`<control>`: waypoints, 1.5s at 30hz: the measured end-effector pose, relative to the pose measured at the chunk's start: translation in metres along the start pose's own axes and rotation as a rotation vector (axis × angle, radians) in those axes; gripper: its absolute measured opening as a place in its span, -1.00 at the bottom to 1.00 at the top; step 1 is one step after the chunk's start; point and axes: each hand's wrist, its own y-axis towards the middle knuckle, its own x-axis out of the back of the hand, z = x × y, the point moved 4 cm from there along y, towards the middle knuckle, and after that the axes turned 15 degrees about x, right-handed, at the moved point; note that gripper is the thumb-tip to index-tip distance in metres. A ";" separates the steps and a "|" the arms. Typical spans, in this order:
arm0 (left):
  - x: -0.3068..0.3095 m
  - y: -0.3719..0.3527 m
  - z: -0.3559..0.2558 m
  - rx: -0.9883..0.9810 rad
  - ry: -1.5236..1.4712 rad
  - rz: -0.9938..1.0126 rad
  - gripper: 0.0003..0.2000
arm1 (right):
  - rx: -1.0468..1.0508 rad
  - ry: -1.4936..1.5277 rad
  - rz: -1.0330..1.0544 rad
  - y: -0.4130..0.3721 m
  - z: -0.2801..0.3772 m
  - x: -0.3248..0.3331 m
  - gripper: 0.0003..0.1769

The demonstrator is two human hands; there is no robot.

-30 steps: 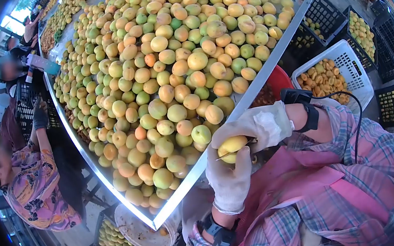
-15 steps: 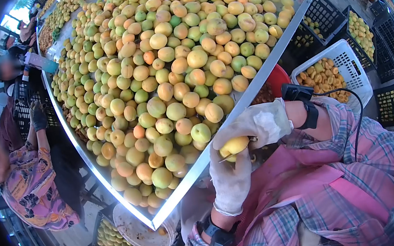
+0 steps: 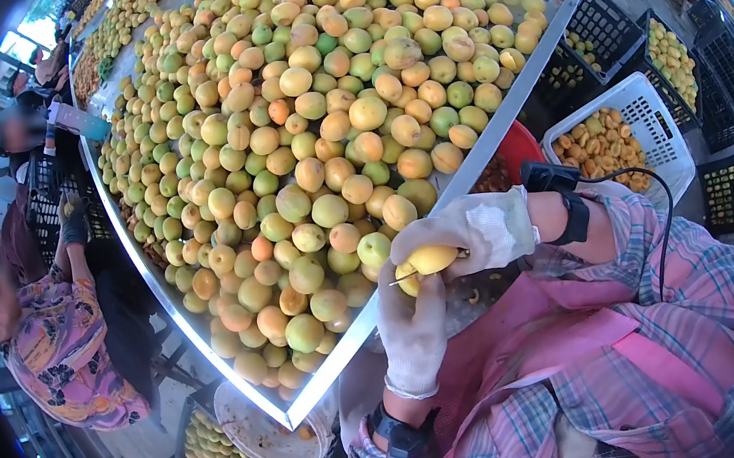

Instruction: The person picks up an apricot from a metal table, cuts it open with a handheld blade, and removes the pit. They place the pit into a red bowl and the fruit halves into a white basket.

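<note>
A yellow apricot [image 3: 433, 259] is pinched between my two white-gloved hands, just over the near metal rim of the table. My left hand [image 3: 413, 329] grips it from below with thumb and fingers closed. My right hand [image 3: 479, 231] curls over it from above and seems to hold a small knife [image 3: 403, 278]. Only a thin stretch of blade shows, lying against the fruit; the handle is mostly hidden in the glove. A heap of green, yellow and orange apricots [image 3: 283, 157] covers the table beyond my hands.
A metal rim [image 3: 476, 145] edges the table. At right stand a white basket [image 3: 665, 130] of halved apricots, a red container [image 3: 521, 146] and black crates [image 3: 605, 26]. A white bucket [image 3: 270, 445] is below the table corner. A co-worker [image 3: 67, 343] sits at left.
Both my hands have shifted slightly left and up with the apricot, closer over the table rim. The blade has swung to a flatter angle. The co-worker at left has moved a hand slightly.
</note>
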 end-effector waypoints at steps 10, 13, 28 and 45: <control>0.001 0.010 -0.005 -0.039 0.050 0.049 -0.58 | 0.037 0.080 -0.105 0.002 0.001 -0.001 -0.38; 0.001 0.012 -0.011 -0.098 0.112 0.019 -0.57 | 0.033 0.097 -0.141 0.001 0.006 -0.001 -0.39; 0.002 0.020 -0.030 -0.210 0.331 -0.225 -0.76 | 0.044 -0.073 -0.378 0.007 0.010 -0.003 -0.52; -0.001 0.021 -0.047 -0.319 0.596 -0.332 -0.79 | -0.295 0.348 -0.291 -0.005 0.010 0.018 -0.54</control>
